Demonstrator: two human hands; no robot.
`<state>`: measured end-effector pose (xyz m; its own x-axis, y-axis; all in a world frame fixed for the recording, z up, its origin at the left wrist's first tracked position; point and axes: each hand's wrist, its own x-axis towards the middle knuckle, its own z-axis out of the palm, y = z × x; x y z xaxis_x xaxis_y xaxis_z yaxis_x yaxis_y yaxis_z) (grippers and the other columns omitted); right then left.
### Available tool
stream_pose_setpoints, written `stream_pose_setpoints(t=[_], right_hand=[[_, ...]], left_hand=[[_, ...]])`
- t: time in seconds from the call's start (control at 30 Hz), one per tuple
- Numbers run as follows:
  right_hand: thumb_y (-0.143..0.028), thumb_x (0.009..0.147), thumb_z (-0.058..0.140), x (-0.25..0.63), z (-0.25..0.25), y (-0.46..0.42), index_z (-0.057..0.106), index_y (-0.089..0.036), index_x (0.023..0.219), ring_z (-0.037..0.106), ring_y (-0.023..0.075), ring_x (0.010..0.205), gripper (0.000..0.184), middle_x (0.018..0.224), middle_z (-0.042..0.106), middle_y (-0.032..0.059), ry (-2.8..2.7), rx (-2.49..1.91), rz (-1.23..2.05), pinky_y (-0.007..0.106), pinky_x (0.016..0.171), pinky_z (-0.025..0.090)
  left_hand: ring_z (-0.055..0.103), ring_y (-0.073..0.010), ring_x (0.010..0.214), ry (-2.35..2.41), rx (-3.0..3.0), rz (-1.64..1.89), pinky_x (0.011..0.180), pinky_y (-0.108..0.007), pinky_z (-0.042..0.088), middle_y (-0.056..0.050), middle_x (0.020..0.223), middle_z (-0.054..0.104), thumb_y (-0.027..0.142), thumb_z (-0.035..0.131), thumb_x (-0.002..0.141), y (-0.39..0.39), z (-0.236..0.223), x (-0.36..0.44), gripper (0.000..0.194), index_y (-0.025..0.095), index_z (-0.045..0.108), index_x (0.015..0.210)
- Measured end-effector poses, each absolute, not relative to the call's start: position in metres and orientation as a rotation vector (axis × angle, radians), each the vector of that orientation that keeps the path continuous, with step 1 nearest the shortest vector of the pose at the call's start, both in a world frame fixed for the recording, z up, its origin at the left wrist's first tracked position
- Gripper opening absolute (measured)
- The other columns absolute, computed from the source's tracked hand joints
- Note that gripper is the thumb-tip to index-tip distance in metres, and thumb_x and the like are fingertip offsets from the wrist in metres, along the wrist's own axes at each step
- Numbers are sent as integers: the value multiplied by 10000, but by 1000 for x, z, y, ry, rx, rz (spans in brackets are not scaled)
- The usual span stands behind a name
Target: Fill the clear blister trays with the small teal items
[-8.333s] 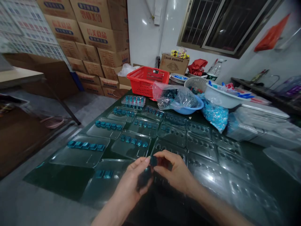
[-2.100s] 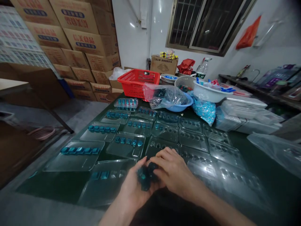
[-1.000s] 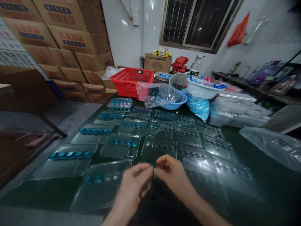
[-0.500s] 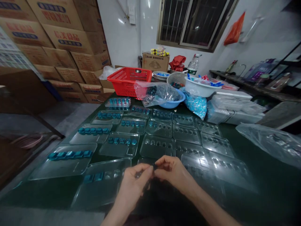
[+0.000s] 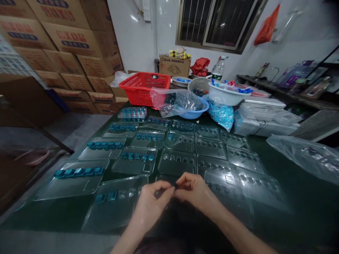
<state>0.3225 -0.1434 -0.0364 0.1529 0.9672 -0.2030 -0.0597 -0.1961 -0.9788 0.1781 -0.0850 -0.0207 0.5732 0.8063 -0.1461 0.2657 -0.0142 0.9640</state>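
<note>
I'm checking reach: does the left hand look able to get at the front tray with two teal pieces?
Likely yes. The left hand is right by that tray, with nothing standing between them. Its fingertips are close to the right hand, though; whether they pinch anything is unclear.

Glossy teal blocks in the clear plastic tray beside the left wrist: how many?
2: one teal block at the row's left end, another beside it. The left hand may hide more.

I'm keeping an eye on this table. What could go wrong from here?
The left hand is close beside the clear tray with two teal pieces, so a sideways move might jog it. The right hand's fingertips nearly meet the left's against a dark background; any small item there could slip unseen.
</note>
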Motion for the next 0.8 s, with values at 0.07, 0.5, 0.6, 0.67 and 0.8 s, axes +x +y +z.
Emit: stream_pose_setpoints(t=[0.07, 0.5, 0.6, 0.67, 0.8], right_hand=[[-271, 614, 664, 324, -35, -144, 527, -148, 752, 535, 91, 523, 230, 595, 589, -20, -906, -1334, 1321, 207, 505, 423], [-124, 686, 463, 309, -44, -143, 511, -172, 760, 491, 85, 511, 100, 615, 527, -33, -1023, -1550, 921, 188, 455, 388], [-137, 698, 468, 304, -44, -143, 510, -177, 737, 503, 97, 569, 69, 647, 531, -25, -1083, -1576, 786, 196, 500, 395], [-179, 733, 457, 302, -44, -144, 505, -180, 751, 492, 94, 531, 51, 639, 533, -24, -1072, -1582, 803, 196, 475, 384], [-199, 754, 452, 299, -43, -146, 492, -183, 744, 488, 94, 523, 44, 626, 534, -25, -1092, -1599, 785, 199, 481, 378]], left_hand=[[427, -98, 433, 924, 1599, 542, 415, -201, 305, 6, 500, 514, 358, 517, 720, -84, -24, 177, 241, 153, 623, 650], [464, -105, 468, 953, 1635, 597, 444, -202, 336, -20, 626, 617, 288, 535, 709, -87, -25, 182, 169, 161, 642, 683], [473, -115, 471, 977, 1579, 640, 428, -204, 328, -23, 631, 628, 300, 573, 677, -87, -28, 183, 159, 161, 650, 680], [502, -134, 516, 980, 1566, 689, 461, -208, 349, -24, 638, 636, 289, 584, 667, -87, -30, 182, 145, 165, 658, 674], [551, -165, 629, 986, 1663, 798, 602, -227, 396, -22, 676, 648, 243, 588, 662, -87, -31, 181, 114, 186, 679, 699]])
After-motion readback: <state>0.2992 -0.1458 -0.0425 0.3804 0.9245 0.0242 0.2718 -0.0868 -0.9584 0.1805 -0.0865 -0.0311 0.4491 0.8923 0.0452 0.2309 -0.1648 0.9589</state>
